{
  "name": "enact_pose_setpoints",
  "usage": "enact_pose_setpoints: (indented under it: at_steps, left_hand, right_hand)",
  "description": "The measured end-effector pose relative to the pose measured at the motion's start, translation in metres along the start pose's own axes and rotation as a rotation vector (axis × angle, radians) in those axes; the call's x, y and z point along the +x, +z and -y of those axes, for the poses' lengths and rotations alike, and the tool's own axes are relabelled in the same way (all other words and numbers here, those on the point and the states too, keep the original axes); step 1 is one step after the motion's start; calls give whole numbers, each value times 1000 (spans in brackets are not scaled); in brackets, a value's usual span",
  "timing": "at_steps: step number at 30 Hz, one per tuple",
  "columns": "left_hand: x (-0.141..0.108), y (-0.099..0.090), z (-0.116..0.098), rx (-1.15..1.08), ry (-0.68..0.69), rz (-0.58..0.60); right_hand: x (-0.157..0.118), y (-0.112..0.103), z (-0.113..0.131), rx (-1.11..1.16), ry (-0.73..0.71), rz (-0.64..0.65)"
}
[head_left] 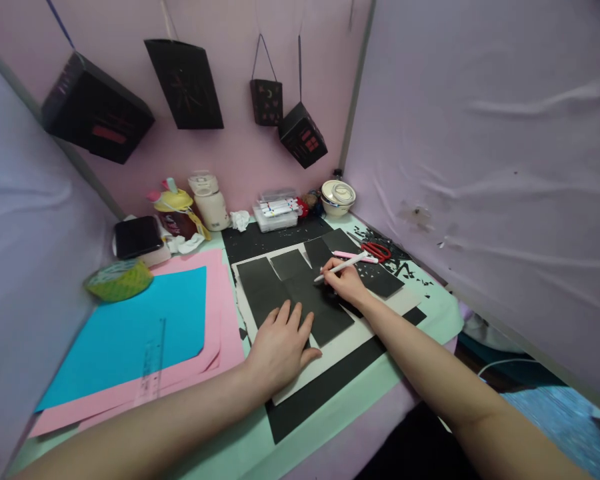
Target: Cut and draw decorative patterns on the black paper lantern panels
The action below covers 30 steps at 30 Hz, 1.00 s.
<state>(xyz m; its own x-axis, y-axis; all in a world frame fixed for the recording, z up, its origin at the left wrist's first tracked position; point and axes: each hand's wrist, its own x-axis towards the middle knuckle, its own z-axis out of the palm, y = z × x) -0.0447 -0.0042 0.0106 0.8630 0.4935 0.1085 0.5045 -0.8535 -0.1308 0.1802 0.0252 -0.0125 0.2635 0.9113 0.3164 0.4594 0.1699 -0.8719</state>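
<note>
Right hand (347,283): fingers closed in a writing grip around a slim white pen (354,261), its tip pointing left at the black paper; whether tip meets surface cannot be told. Left hand (280,347): palm down, fingers slightly spread, grasping nothing, resting on the near left part of the same work. Beneath both hands: matte black cut paper with straight-edged panels (325,313), lying flat on a pale off-white board (340,348), itself atop a larger black sheet (307,399) that shows at the near and far edges. Far right of the work: one slender pink-and-white tool (353,257), just beside red-handled scissors (377,251); black paper scraps (405,271) scattered around and beyond. Left side of table: bright blue sheet (140,333) over larger pink sheets (223,300), with a transparent ruler (153,360) across their near part; farther left, a green-and-yellow patterned bowl-shaped item (119,280) and a dark flat rectangular object (137,237). Far row, left to right: brown bottle with yellow lid (180,220), white bottle (211,207), crumpled white tissue (240,220), clear plastic box of white markers (279,212), lidded cream bowl (337,198). Above, against the pink wall: four black decorated paper forms (185,87), hung by cords.
</note>
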Motion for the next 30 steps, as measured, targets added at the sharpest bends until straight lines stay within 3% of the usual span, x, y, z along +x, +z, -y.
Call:
enact_pose_setpoints:
  at_steps: [12, 21, 23, 30]
  left_hand:
    - [1, 5, -2, -58, -21, 54]
    - [2, 7, -1, -59, -21, 77]
    - [2, 7, -1, -62, -19, 87]
    - [2, 3, 0, -73, -19, 110]
  right_hand:
    - [-2, 2, 0, -39, -13, 13]
    - [0, -6, -3, -45, -81, -348]
    - [1, -6, -4, -47, -89, -331]
    - [-5, 2, 2, -86, -138, -66]
